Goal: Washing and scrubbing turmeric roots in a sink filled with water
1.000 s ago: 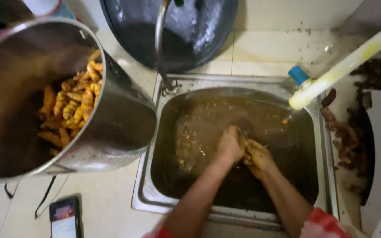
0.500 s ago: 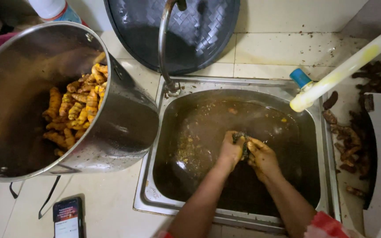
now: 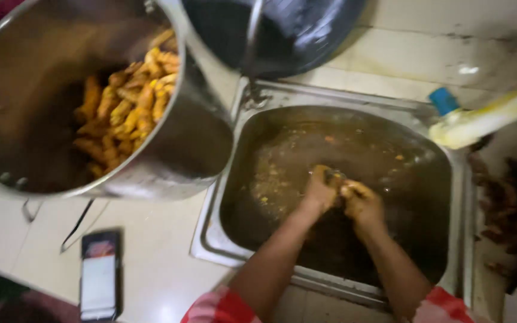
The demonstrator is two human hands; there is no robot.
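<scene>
Rubbing hands (image 3: 342, 194) meet over the brown-water steel sink (image 3: 258, 101).

A pot (image 3: 61, 119) stands left of the sink (image 3: 222, 239), a phone (image 3: 99, 275) before it.

We see murky brown water (image 3: 306, 179) filling the grey steel sink (image 3: 210, 239), and beside the sink orange-yellow turmeric roots (image 3: 124, 110) in a silvery pot (image 3: 169, 161); behind it a black pan (image 3: 282, 30), to its right a pale yellow bottle (image 3: 486, 116) with a blue cap (image 3: 444, 100); our sleeves (image 3: 216, 308) are red-and-white
</scene>
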